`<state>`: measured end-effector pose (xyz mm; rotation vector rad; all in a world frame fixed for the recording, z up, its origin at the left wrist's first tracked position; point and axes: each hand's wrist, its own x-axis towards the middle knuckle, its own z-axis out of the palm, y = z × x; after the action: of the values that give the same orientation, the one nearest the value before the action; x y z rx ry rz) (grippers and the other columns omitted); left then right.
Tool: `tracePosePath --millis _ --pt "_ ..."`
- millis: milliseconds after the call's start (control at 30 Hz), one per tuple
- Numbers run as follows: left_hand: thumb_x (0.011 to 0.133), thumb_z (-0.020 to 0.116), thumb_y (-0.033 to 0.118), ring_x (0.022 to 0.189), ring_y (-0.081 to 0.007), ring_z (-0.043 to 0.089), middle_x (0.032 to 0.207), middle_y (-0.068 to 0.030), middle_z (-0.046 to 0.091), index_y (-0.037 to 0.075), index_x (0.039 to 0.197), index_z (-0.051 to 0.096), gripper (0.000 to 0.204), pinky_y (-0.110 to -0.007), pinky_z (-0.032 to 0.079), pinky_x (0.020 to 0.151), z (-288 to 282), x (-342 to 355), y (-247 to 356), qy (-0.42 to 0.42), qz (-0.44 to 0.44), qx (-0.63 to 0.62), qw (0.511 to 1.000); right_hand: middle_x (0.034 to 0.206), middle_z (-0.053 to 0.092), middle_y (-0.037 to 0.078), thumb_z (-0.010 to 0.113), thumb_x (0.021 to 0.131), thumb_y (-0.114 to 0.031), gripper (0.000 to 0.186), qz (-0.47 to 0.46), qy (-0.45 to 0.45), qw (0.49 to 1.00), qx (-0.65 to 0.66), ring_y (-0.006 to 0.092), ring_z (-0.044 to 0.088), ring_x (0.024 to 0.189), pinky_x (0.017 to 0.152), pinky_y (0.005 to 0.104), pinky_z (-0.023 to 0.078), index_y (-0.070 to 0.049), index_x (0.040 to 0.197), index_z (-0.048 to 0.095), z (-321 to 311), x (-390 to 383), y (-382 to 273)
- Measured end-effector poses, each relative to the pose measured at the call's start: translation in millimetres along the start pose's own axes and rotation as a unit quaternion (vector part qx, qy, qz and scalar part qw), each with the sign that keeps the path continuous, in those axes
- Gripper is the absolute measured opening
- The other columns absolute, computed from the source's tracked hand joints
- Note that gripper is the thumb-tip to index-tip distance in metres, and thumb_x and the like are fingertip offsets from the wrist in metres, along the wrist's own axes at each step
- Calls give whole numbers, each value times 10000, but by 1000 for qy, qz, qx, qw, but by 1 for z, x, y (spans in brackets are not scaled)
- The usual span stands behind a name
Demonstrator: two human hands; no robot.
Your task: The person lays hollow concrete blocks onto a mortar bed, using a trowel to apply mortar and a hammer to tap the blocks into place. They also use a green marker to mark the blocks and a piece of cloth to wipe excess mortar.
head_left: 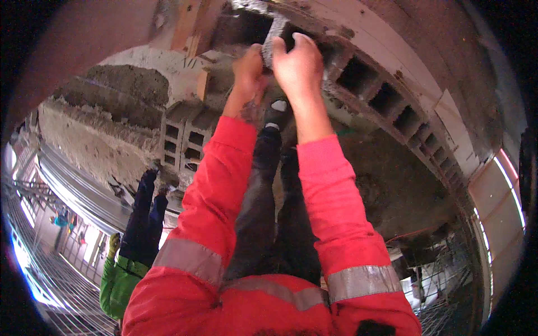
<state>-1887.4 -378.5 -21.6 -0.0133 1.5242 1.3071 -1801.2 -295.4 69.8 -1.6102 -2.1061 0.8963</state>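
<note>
Both my arms, in red sleeves with grey reflective bands, reach out to a row of hollow concrete blocks at the top of the view. My left hand [248, 70] is closed at the near side of a grey concrete block [274, 35], its fingertips mostly hidden and a little blurred. Beside it, my right hand [300, 63] curls over the block's edge, thumb and fingers gripping around its rim. Dark hollow cores show on both sides of the block's pale web. The block's underside is hidden from me.
The block course [386, 101] curves away to the right, cores facing up. Loose blocks [182, 137] are stacked at left, near a rough concrete ledge [95, 131]. A wooden post [186, 28] stands by my left hand. A person in green [120, 280] is at lower left.
</note>
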Motion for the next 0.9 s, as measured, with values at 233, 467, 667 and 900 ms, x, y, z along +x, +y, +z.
tracePosePath --millis 233,467,667,900 --pt "805 609 142 671 -177 590 845 -91 608 -63 893 610 223 -359 495 568 41 -3 14 166 -72 -120 976 1054 608 297 621 728 -585 713 209 -244 946 40 390 589 1037 891 416 464 61 1030 639 16 44 12" --pt "895 476 207 758 -203 606 896 -67 622 55 974 596 209 -364 499 677 32 16 -3 158 -94 -87 979 896 614 320 631 678 -399 495 147 -194 967 70 428 620 897 813 442 500 74 820 671 48 46 37" --pt "894 486 207 813 -203 608 924 -68 622 47 997 590 217 -375 498 672 43 8 0 186 -84 -117 972 853 613 320 609 675 -364 453 145 -187 969 67 438 621 859 797 453 501 70 789 671 48 44 40" --pt "793 627 171 769 -213 619 956 -134 616 -112 1016 571 365 -382 510 642 33 13 2 160 -51 -135 976 873 610 320 599 696 -396 488 158 -194 965 78 431 614 893 814 446 491 72 820 667 49 48 35"
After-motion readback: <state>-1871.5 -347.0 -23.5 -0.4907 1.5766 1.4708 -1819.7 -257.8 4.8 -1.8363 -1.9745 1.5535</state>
